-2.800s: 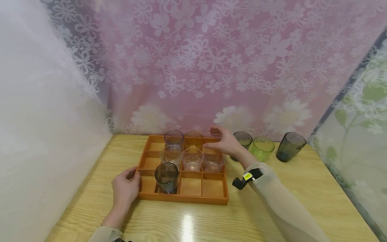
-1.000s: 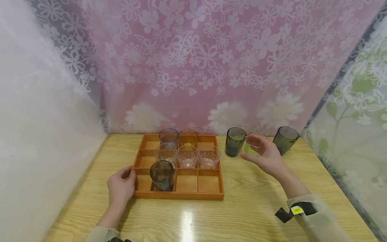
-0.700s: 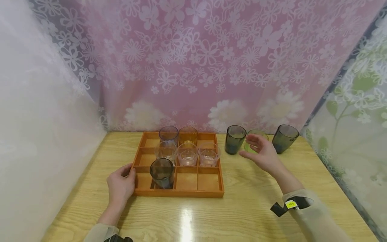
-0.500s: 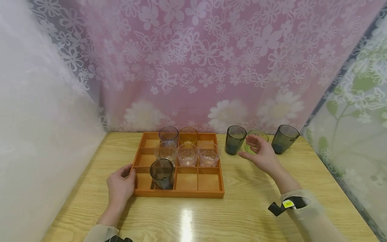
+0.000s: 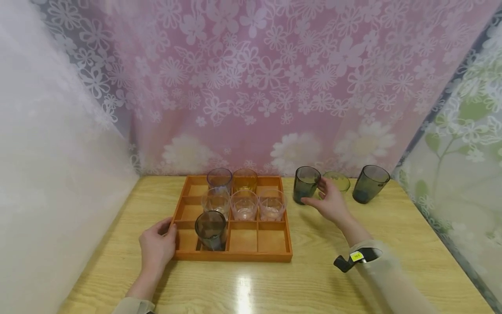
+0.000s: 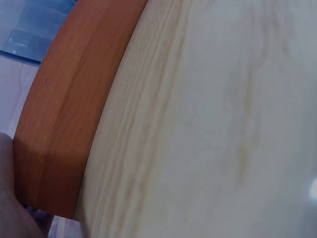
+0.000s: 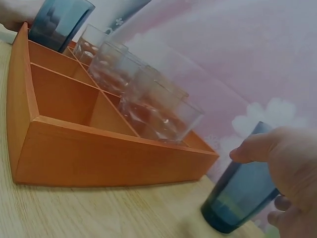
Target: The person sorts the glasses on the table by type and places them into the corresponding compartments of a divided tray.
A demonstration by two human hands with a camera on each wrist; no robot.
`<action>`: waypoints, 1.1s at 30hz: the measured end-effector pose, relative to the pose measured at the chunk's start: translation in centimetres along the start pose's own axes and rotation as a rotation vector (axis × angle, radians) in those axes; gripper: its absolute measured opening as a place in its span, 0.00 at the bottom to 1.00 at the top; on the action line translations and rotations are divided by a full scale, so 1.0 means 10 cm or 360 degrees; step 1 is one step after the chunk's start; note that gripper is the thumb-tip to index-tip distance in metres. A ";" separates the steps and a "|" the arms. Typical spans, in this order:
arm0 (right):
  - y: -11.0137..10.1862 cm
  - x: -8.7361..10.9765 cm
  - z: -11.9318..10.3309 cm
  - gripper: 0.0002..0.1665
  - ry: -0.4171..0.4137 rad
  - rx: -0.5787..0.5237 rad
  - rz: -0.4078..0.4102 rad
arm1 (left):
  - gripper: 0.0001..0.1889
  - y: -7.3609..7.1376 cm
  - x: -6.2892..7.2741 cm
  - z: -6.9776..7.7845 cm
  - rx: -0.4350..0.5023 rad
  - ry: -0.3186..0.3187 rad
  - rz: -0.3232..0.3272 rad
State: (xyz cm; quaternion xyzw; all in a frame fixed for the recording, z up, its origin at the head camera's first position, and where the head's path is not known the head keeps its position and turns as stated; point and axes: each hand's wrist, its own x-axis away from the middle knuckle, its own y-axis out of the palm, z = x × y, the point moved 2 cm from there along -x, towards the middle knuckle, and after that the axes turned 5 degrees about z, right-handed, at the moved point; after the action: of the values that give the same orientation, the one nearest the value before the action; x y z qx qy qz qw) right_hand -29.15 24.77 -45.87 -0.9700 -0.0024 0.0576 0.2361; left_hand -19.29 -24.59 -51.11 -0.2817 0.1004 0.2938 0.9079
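Right hand (image 5: 332, 204) has shifted toward nine o'clock, off the green glass (image 5: 339, 181), onto the dark glass (image 5: 304, 185) standing on the surface (image 5: 313, 279) at two o'clock from the tray (image 5: 235, 257); thumb and fingers curl round it. Knuckles could knock the green glass close by; smooth sides might slip under a light squeeze. Left hand (image 5: 157, 246) grips the tray at nine o'clock.

A pink curtain (image 5: 243, 87) is hanging across the back, covered in white flowers (image 5: 270, 76), with big fuzzy daisies (image 5: 296, 150) sitting along the bottom. A plain whitish sheet (image 5: 59, 152) is closing off the left, a leafy sheet (image 5: 466, 144) is covering the right, and the woody table (image 5: 204, 283) is throwing back a bright glare (image 5: 244, 290).
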 end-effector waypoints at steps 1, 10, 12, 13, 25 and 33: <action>0.03 -0.01 0.01 0.62 0.0016 0.0004 0.0014 | 0.12 0.00 0.01 0.00 0.0001 -0.0002 -0.0001; 0.21 -0.14 0.05 0.64 0.0017 -0.0042 0.0213 | 0.12 0.01 0.02 -0.01 0.0016 0.0018 0.0006; 0.24 -0.16 0.05 0.64 0.0026 -0.0019 0.0275 | 0.12 0.01 0.01 -0.01 0.0022 0.0018 0.0004; 0.26 -0.17 0.05 0.64 0.0035 -0.0011 0.0301 | 0.12 0.02 0.02 -0.01 0.0026 0.0015 -0.0001; 0.31 -0.23 0.19 0.54 0.0001 -0.0013 0.0328 | 0.12 0.00 0.07 -0.05 -0.0011 -0.0029 -0.0017; 0.29 -0.26 0.19 0.57 -0.0001 -0.0045 0.0279 | 0.12 0.00 0.02 -0.04 0.0003 -0.0012 -0.0007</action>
State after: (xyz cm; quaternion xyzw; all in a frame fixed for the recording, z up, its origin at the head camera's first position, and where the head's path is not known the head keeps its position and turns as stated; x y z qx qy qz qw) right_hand -32.05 22.99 -48.53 -0.9697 0.0815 0.0783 0.2164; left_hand -19.12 -24.69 -51.54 -0.2800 0.0967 0.2928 0.9092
